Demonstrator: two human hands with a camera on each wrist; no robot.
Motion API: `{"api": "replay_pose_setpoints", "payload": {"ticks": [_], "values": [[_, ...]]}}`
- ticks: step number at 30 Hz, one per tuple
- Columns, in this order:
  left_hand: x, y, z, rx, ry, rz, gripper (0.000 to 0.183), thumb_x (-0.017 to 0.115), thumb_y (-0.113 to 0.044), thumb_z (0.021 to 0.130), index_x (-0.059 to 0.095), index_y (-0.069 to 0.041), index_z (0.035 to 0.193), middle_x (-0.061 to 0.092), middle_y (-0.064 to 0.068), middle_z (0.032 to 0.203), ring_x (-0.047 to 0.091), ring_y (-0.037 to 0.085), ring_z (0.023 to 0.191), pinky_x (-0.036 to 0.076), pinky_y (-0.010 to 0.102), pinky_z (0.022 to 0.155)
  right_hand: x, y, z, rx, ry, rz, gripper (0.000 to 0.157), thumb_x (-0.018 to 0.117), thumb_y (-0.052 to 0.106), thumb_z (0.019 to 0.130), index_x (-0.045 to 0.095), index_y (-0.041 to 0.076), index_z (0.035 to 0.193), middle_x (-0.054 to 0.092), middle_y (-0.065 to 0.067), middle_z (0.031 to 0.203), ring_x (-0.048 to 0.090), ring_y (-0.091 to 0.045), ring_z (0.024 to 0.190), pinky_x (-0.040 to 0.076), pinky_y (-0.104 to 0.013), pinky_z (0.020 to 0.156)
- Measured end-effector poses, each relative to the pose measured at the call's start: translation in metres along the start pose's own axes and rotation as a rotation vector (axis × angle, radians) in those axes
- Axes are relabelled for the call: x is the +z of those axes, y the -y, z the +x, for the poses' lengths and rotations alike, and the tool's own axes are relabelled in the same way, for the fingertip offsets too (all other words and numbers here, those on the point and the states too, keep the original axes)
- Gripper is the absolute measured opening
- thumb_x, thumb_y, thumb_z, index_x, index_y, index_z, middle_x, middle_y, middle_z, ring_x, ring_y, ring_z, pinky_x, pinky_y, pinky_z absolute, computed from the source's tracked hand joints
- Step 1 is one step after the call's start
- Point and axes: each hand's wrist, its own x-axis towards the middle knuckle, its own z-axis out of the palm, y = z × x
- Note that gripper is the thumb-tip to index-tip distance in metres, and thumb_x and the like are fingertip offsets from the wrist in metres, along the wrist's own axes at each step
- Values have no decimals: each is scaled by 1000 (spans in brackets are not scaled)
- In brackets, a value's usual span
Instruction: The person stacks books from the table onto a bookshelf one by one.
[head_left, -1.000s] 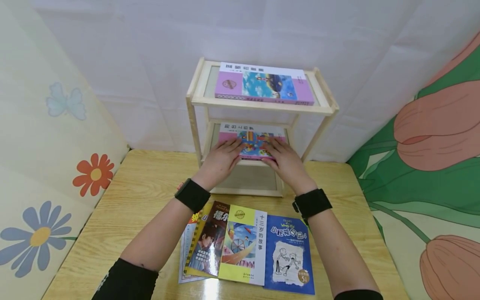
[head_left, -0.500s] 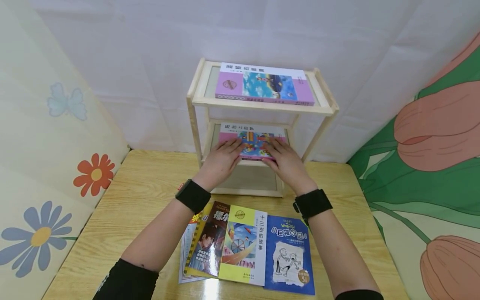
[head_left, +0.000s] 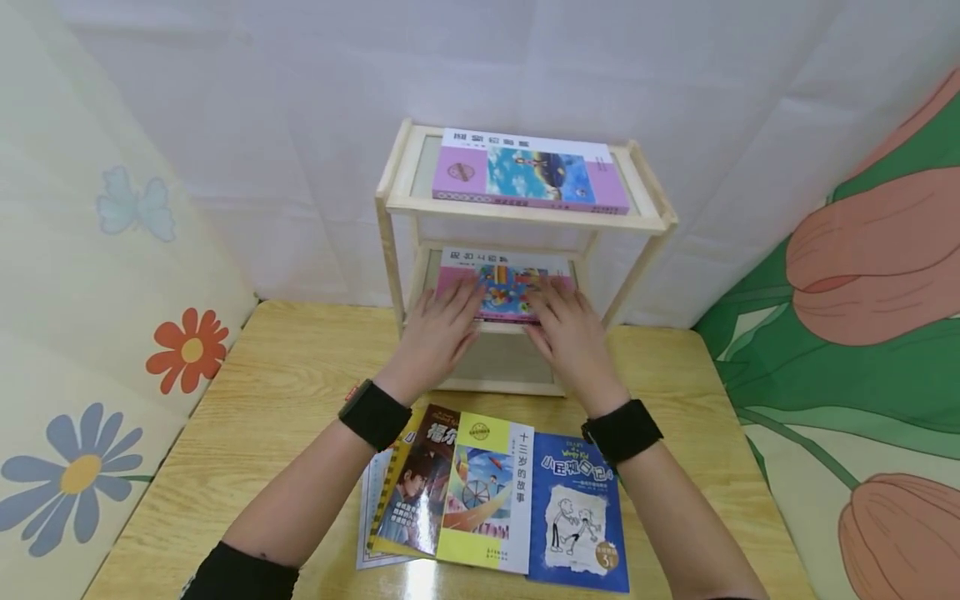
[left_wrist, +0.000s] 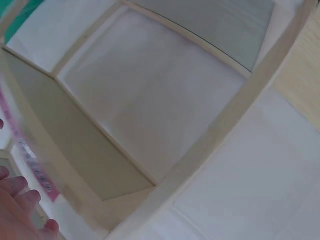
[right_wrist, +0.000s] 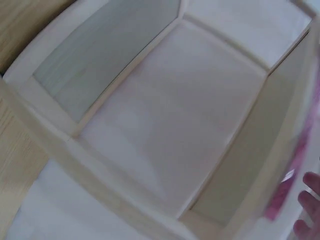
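A small wooden rack (head_left: 525, 218) stands at the back of the table. On its middle shelf lies a pink-and-white book (head_left: 504, 293) with a colourful cover picture. My left hand (head_left: 438, 329) is over the book's left side, fingers nearly straight and pointing to the back. Over its right side my right hand (head_left: 576, 343) mirrors this, thumb toward the front edge. Neither hand curls round the book. In both wrist views, fingertips (left_wrist: 30, 197) show close to the book's pink spine. A second pink book (head_left: 534, 171) lies flat on the top shelf.
In front of the rack, several books overlap on the wooden table (head_left: 270, 400): a yellow one (head_left: 480, 492), a dark brown one (head_left: 420, 492) and others beneath. A blue comic book (head_left: 576, 512) lies to their right. White cloth hangs behind; flowered panels stand on both sides.
Both hands have drawn slightly toward me with the wrists lower, the left wrist also shifting left. The book on the middle shelf stays in place.
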Motion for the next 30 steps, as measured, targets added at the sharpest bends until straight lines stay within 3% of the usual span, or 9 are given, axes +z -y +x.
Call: {"api": "replay_pose_setpoints", "payload": {"ticks": [4, 8, 12, 15, 20, 27, 30], "values": [[-8, -10, -22, 18, 36, -49, 70, 50, -34, 95, 18, -4, 149, 15, 13, 152, 8, 26, 138, 17, 53, 107, -6, 24, -14, -73, -63, 76, 50, 51, 34, 93, 51, 3, 132, 42, -17, 139, 34, -34, 128, 30, -54, 101], [-7, -24, -48, 26, 119, -100, 72, 52, -34, 94, 17, -5, 150, 11, 11, 153, 9, 25, 138, 14, 50, 108, -4, 49, -42, -72, -5, 136, 52, 50, 35, 94, 48, 3, 135, 38, -15, 142, 30, -32, 131, 27, -52, 103], [7, -40, -76, 26, 195, -157, 71, 56, -32, 92, 24, -5, 149, 16, 11, 153, 17, 26, 136, 23, 52, 105, 8, 73, -78, -23, 122, 196, 57, 53, 36, 92, 45, 2, 137, 33, -14, 145, 28, -29, 132, 26, -47, 105], [22, -53, -97, 43, 265, -153, 67, 57, -30, 91, 29, -5, 147, 21, 13, 151, 22, 26, 135, 30, 52, 101, 20, 93, -107, 22, 276, 226, 62, 51, 41, 93, 41, 2, 140, 27, -13, 149, 23, -27, 134, 26, -46, 105], [40, -70, -122, 84, 350, -152, 58, 54, -27, 93, 37, -5, 144, 28, 16, 148, 25, 28, 133, 34, 51, 99, 34, 123, -144, 51, 492, 247, 73, 46, 53, 92, 36, 3, 143, 19, -16, 151, 17, -31, 136, 29, -47, 103], [51, -82, -141, 88, 462, -190, 50, 48, -24, 96, 40, -8, 143, 26, 15, 149, 24, 30, 133, 37, 51, 96, 42, 149, -165, 38, 637, 239, 99, 40, 73, 81, 29, -2, 145, 10, -24, 150, 10, -37, 136, 25, -47, 105], [52, -84, -144, 91, 474, -192, 49, 49, -22, 96, 41, -8, 142, 26, 15, 149, 24, 30, 134, 37, 51, 96, 41, 156, -168, 26, 689, 230, 111, 39, 80, 74, 24, -2, 146, 4, -25, 151, 4, -38, 136, 22, -48, 106]]}}
